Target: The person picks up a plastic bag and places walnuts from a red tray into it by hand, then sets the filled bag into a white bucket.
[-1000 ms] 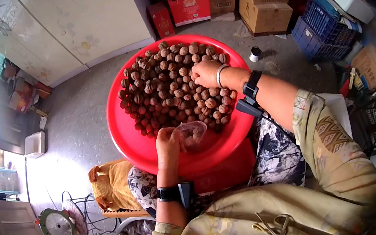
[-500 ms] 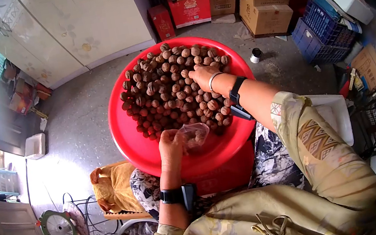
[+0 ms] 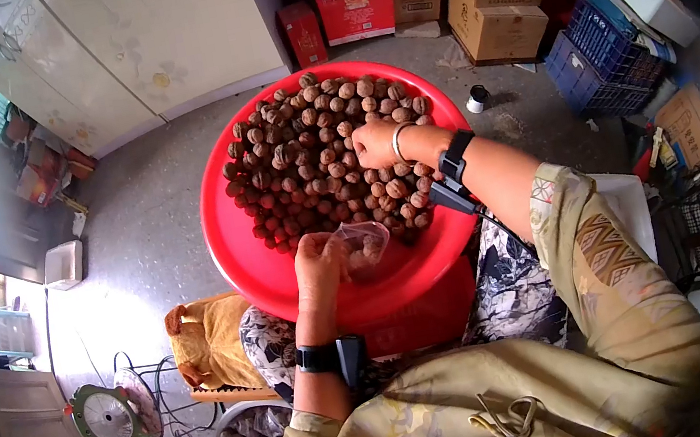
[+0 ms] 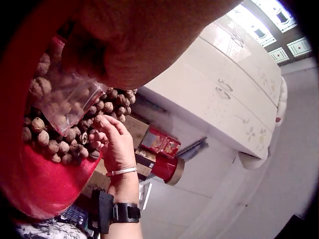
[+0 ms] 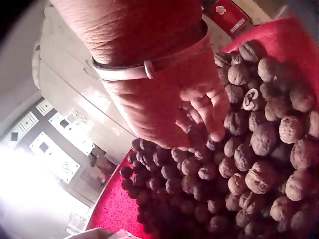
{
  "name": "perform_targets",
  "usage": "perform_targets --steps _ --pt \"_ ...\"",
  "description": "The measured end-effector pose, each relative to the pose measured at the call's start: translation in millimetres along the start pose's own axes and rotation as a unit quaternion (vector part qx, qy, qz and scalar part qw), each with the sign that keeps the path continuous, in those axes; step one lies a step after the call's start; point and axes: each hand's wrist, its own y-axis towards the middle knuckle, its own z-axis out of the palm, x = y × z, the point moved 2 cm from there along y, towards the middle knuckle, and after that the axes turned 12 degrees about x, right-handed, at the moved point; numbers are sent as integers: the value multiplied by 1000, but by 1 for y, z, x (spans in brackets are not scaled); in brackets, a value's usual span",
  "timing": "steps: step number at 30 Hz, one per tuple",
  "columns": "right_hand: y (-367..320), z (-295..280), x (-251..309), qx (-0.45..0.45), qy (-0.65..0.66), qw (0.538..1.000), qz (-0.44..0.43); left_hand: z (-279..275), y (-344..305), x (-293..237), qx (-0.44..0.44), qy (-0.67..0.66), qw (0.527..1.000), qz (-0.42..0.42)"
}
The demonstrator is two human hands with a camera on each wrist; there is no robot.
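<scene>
Red basin (image 3: 247, 260): walnuts (image 3: 304, 170) heaped inside. Right hand (image 3: 378, 145) over basin's right half, fingers bent; whether pinching one, cannot tell. Left hand (image 3: 319, 267) over basin's near side, pinching clear bag (image 3: 364, 246). Risk: bag mouth sags, walnuts miss it.
</scene>
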Motion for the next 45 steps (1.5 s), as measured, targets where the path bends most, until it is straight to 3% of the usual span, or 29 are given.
perform_targets --steps 4,7,11,16,18,20,23,30,32,34,35,38,39,45 --pt "-19 -5 17 89 65 994 -22 0 0 -1 -6 -4 1000 5" --pt "-32 -1 30 160 187 969 -36 -3 1 2 -5 11 1000 8" --pt "-51 -2 55 220 173 958 -57 -3 0 -1 4 31 999 3" --pt "-56 5 64 242 214 942 -87 -3 3 3 -12 5 1000 13" --pt "-50 2 57 209 241 944 -90 -2 2 1 -14 10 1000 6" --pt "-52 -15 49 161 192 965 -76 -2 3 1 -15 14 1000 1" --pt "-28 -12 11 -14 62 991 -116 -4 4 5 -15 8 1000 3" --pt "-36 -20 -26 -60 -49 997 29 -6 6 11 -7 -11 1000 18" --pt "-25 -16 -38 -52 -82 994 41 -7 6 12 -8 -16 1000 19" --pt "-21 -12 -39 77 -75 992 71 -8 7 14 1 -10 1000 16" --pt "-19 -7 -39 93 -81 987 99 -8 7 13 1 -10 1000 16" --pt "-24 6 -36 54 -96 987 114 -7 5 9 -9 1 1000 10" --pt "-24 4 -32 115 -116 981 104 -6 4 6 -8 3 1000 7" --pt "-20 23 -32 126 -165 971 119 -5 1 4 -8 -1 1000 8"
